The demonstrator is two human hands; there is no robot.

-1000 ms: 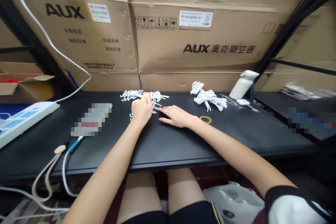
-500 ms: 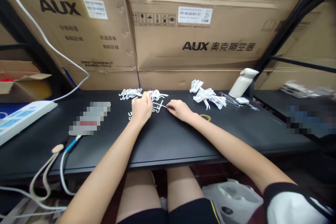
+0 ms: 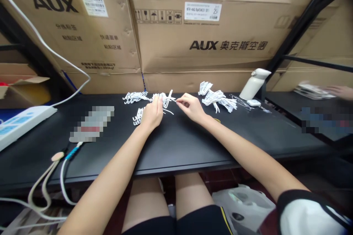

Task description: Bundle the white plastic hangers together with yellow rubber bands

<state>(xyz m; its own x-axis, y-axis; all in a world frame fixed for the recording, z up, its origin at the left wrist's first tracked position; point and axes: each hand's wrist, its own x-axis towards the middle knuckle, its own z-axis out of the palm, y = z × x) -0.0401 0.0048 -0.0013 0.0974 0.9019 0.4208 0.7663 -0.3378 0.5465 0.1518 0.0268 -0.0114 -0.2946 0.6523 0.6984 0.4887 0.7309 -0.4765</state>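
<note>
The left hand (image 3: 153, 113) is curled shut around the middle of a bundle (image 3: 138, 116) of white strips, bent ends poking out on its left — all of it low over the black table (image 3: 182, 147). The right hand (image 3: 191, 107) pinches the tip of one thin strip (image 3: 173, 100) between thumb and finger, just beside. Another bundle (image 3: 135, 97) lies behind the left hand; more white bundles (image 3: 217, 100) sit farther right, near a bottle (image 3: 254, 84).

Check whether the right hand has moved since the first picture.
Yes: judged against the white bottle, the right hand has shifted rightward, nearer it, and slightly toward the cardboard boxes.
</note>
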